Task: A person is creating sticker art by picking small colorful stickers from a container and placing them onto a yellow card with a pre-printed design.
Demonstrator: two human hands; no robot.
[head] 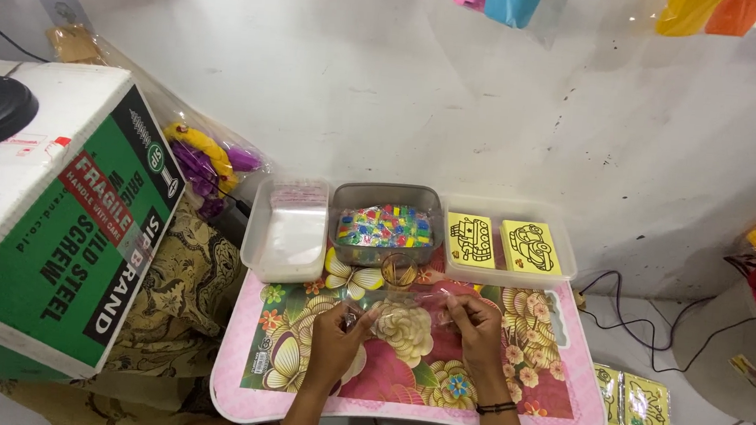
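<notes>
Even, fairly bright light falls from above; the white wall looks washed out. Soft shadows sit under the pink table edges. Wide-angle bending curves the frame's edges, and corners blur slightly.

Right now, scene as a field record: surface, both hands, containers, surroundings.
surface: small pink table with floral top
left hand: pinching clear plastic bag
right hand: pinching same bag, black wristband
back left: clear tub of plastic bags
back middle: clear tub of multicoloured small pieces
back right: clear tray of yellow picture cards
left of table: green and white cardboard box
</notes>
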